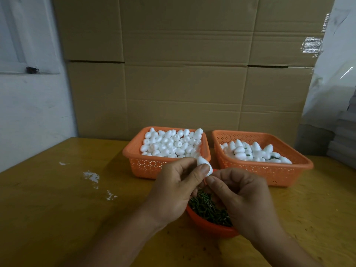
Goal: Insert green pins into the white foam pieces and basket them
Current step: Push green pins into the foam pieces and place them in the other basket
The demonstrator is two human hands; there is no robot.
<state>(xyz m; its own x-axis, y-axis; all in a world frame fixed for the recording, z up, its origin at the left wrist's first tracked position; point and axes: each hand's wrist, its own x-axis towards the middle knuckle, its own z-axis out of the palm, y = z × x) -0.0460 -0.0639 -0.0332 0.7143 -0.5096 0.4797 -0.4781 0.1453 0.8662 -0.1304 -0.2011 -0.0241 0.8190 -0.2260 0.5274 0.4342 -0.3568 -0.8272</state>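
My left hand (173, 189) pinches a white egg-shaped foam piece (204, 164) between thumb and fingers, above a small orange bowl (208, 226) full of green pins (208, 209). My right hand (242, 197) is curled with its thumb and fingertips meeting just below the foam piece; whatever it pinches is hidden by the fingers. Behind the hands, the left orange basket (146, 164) holds several plain foam pieces. The right orange basket (269, 170) holds foam pieces with green pins in them.
The baskets stand on a yellow wooden table (67, 209) with white smears at the left. Stacked cardboard boxes (183, 74) form a wall behind the baskets. Grey stacked sheets (344, 141) and a plastic bag sit at the right.
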